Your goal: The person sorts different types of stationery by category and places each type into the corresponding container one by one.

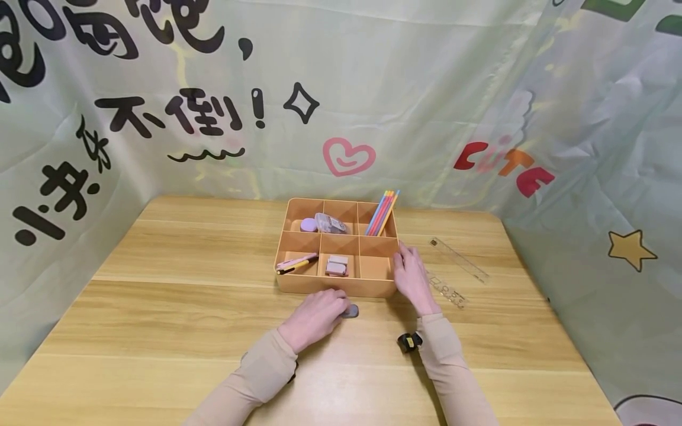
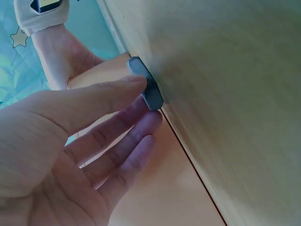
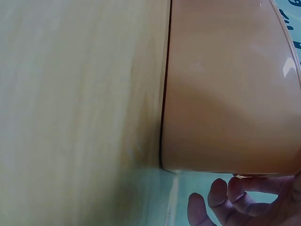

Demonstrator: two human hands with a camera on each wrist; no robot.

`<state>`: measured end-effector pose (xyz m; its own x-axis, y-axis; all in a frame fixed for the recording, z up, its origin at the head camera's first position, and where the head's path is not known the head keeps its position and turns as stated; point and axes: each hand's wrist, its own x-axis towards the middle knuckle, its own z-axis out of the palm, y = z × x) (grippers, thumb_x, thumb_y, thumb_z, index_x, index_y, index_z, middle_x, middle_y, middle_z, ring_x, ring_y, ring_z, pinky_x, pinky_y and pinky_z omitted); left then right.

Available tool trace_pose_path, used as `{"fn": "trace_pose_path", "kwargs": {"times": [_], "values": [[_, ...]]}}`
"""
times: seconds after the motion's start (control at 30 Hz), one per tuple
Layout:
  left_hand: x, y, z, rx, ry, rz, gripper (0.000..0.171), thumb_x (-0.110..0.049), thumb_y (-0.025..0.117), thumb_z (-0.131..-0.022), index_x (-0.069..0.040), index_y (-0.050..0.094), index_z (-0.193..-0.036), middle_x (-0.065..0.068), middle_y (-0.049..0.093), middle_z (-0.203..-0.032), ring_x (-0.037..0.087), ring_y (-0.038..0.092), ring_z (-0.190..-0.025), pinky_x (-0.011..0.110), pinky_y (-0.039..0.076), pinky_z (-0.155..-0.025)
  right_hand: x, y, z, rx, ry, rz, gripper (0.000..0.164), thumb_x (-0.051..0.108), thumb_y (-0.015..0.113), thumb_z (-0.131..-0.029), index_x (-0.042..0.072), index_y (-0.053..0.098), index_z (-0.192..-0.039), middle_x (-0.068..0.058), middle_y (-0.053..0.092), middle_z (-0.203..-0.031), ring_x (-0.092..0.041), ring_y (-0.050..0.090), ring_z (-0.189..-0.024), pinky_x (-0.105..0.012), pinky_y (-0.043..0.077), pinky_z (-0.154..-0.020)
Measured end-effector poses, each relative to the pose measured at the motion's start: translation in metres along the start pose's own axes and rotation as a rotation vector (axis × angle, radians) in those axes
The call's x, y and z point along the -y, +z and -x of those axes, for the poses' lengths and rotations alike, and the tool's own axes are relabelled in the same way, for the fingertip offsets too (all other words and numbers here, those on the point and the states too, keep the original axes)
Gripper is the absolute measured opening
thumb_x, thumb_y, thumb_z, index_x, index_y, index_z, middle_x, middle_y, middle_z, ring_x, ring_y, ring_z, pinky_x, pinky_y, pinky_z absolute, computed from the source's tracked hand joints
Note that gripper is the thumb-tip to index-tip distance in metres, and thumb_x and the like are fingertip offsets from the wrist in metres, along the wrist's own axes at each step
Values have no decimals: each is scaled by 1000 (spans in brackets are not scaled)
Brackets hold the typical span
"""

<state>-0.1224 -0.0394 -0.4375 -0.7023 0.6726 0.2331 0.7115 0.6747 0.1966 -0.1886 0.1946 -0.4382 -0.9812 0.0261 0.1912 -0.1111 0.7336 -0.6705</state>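
Observation:
In the head view, my left hand [image 1: 317, 316] is just in front of a tan six-compartment organizer box [image 1: 367, 289]. It pinches a small dark grey rounded block [image 2: 153, 92], whose exact kind I cannot tell; in the left wrist view the thumb lies on it, close to the box's lower edge. My right hand [image 1: 412, 281] holds the box's right wall at the rim. In the right wrist view its curled fingers [image 3: 218, 193] show beside the wall, with the thumb out of sight.
Compartments hold colored pencils [image 1: 380, 216], pens [image 1: 295, 264], small pale pink-grey blocks [image 1: 337, 266], a lilac round item [image 1: 308, 225] and a clear packet [image 1: 330, 223]. Two transparent rulers [image 1: 459, 260] [image 1: 446, 290] lie right of the box. Fabric walls [image 1: 426, 118] surround the table [image 1: 186, 319].

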Motion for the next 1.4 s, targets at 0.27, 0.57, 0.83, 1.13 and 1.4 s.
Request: {"fn": "trace_pose_path", "kwargs": {"times": [0.27, 0.57, 0.83, 1.13, 1.4], "values": [[1, 0, 1, -16, -3, 46, 10, -12, 80, -85, -13, 69, -84, 0, 68, -86, 17, 65, -73, 29, 55, -63, 0, 1, -1, 1, -3, 15, 42, 11, 40, -105, -1, 52, -143, -28, 56, -113, -43, 56, -105, -58, 47, -91], [1, 2, 1, -25, -12, 38, 12, -14, 80, -86, -13, 68, -82, 0, 66, -84, 16, 63, -71, 28, 54, -62, -1, 0, -1, 23, 5, -3, 45, 13, 39, -105, -4, 47, -147, -32, 55, -125, -46, 54, -116, -61, 44, -101], [3, 3, 3, -59, 22, 58, 13, -12, 80, -85, -12, 67, -82, 0, 65, -81, 16, 61, -69, 27, 52, -60, 0, -1, -1, 36, 14, -16, 47, 15, 38, -106, -3, 45, -148, -32, 53, -129, -46, 53, -120, -60, 44, -104], [3, -6, 2, 6, 32, 94, 11, -17, 79, -87, -13, 75, -97, 0, 71, -91, 14, 64, -77, 26, 55, -70, 0, -2, 0, 33, 12, -12, 48, 14, 38, -106, -6, 42, -149, -33, 53, -130, -48, 53, -120, -61, 42, -105], [2, -33, -1, 58, 33, 282, 16, -12, 79, -86, -8, 77, -101, 3, 76, -95, 13, 69, -79, 18, 55, -72, 0, -1, -1, 28, 13, -12, 47, 12, 39, -106, -6, 43, -149, -32, 54, -129, -47, 53, -121, -60, 42, -107]]}}
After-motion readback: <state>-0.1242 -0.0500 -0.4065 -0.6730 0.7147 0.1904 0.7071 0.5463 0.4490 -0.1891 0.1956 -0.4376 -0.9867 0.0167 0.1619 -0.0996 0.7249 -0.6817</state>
